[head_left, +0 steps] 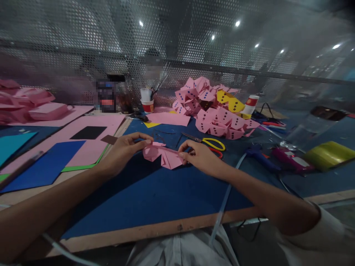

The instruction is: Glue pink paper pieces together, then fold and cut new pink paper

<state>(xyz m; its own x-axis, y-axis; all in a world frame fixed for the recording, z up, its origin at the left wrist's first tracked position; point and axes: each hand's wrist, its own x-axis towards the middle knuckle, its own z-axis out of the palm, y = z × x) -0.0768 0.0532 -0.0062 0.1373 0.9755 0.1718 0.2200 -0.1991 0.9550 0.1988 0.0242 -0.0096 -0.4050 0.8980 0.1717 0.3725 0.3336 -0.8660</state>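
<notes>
A folded pink paper piece (pixel 171 159) is held just above the blue table top between my two hands. My left hand (pixel 124 149) pinches its left end between thumb and fingers. At the right end, my right hand (pixel 195 155) grips the paper's edge the same way. Right behind my right hand lie scissors (pixel 213 143) with yellow and red handles. Beyond them is a heap of folded pink paper shapes (pixel 194 94) with dark diamond marks, and a yellow one (pixel 230 100) among them.
On the left lie pink sheets (pixel 83 123), a blue sheet (pixel 52 162) and a black piece (pixel 88 132). A paper cup (pixel 146 106) stands at the back. To the right are a blue glue gun (pixel 262 157) with its cord, a magenta tool (pixel 292 159) and a clear bottle (pixel 313 127).
</notes>
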